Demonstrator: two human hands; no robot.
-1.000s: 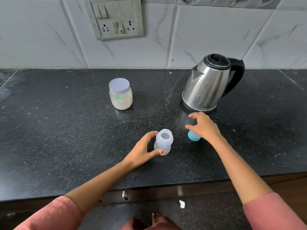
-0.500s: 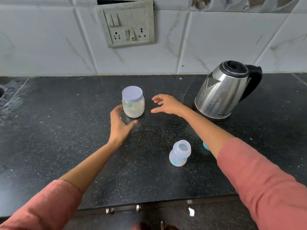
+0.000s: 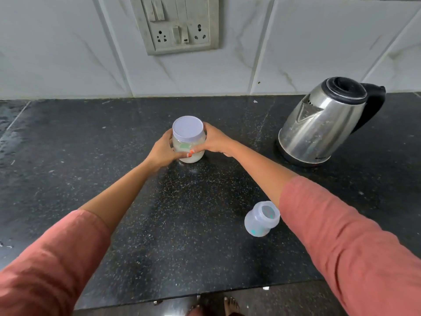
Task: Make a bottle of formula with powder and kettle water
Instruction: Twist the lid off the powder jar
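Observation:
A clear jar of pale powder (image 3: 191, 153) with a lilac lid (image 3: 187, 131) stands in the middle of the black counter (image 3: 91, 156). My left hand (image 3: 162, 151) grips its left side and my right hand (image 3: 214, 142) grips its right side, thumb across the front. The small clear baby bottle (image 3: 260, 218) stands open-topped near the counter's front, just left of my right sleeve. A steel kettle (image 3: 321, 124) with a black lid and handle sits at the right. The teal bottle cap is hidden behind my right arm.
A switch and socket panel (image 3: 180, 23) is on the tiled wall behind the jar. The counter's front edge (image 3: 182, 295) runs below the bottle, with toes on the floor beyond it.
Both hands left the bottle and its cap, reached forward to the powder jar, and now hold it from both sides. The camera moved closer.

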